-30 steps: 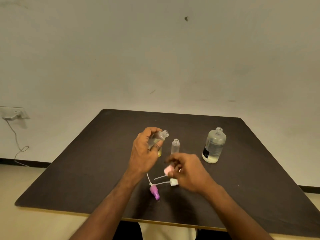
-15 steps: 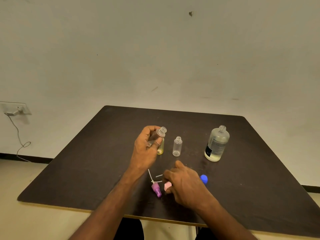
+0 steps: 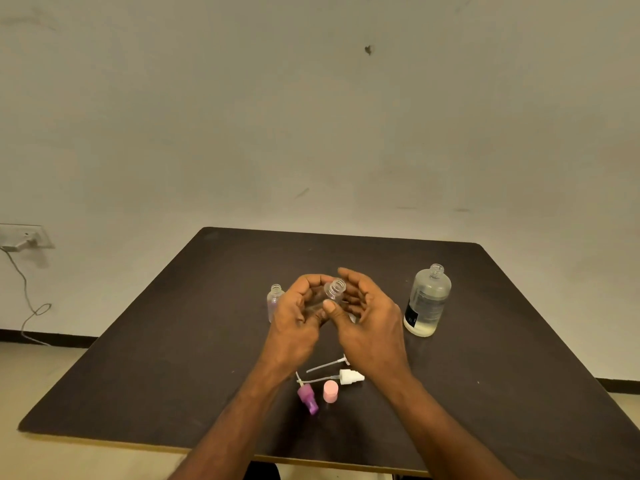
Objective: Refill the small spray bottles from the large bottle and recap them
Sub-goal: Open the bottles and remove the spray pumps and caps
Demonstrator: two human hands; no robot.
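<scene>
My left hand (image 3: 294,317) grips a small clear bottle (image 3: 335,289) above the table, tilted, with its threaded neck uncapped. My right hand (image 3: 370,320) is cupped just right of that bottle with fingers loosely curved and holds nothing; I cannot tell whether it touches the bottle. A second small uncapped bottle (image 3: 275,301) stands left of my left hand. The large clear bottle (image 3: 427,303), uncapped with a little liquid at its bottom, stands to the right. A purple spray cap (image 3: 307,398), a pink cap (image 3: 330,391) and a white spray head (image 3: 350,376) lie below my hands.
A dark square table (image 3: 156,358) carries everything. Another thin spray tube (image 3: 325,365) lies by my right wrist. A wall socket with a dangling cable (image 3: 24,237) is at the far left. The pale wall stands behind the table's far edge.
My right hand has left the caps on the table and risen to the bottle in my left hand. The left hand has carried that bottle rightward, towards the middle.
</scene>
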